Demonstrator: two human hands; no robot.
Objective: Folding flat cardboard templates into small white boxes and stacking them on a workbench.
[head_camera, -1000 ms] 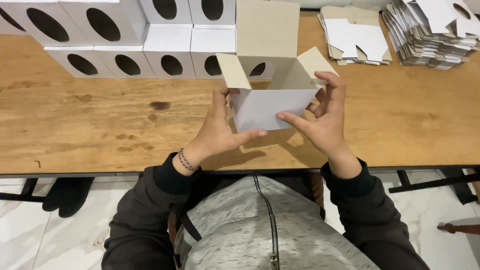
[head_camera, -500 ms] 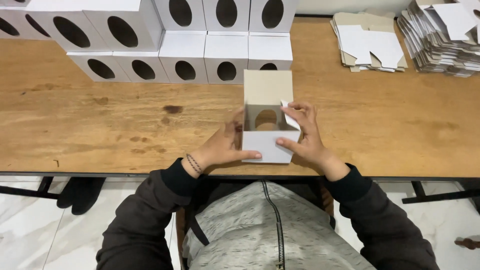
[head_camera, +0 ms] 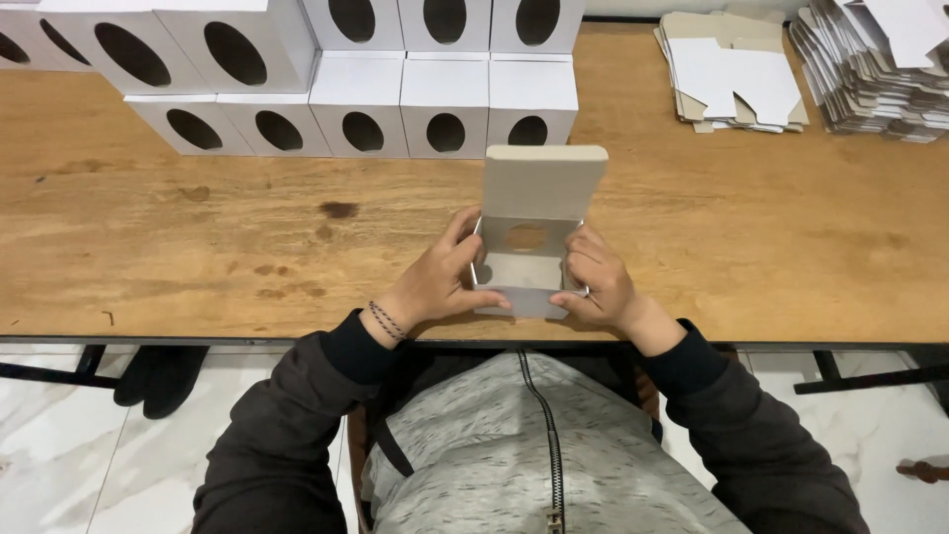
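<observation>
Open white carton (head_camera: 527, 269), lid raised, on table edge.

I am seeing the person wearing a dark charcoal jacket with long sleeves reaching the wrists, over a mottled light grey zip-up top whose metal zipper is running down the middle. A thin beaded bracelet is circling the wrist of the left hand (head_camera: 440, 285).
</observation>
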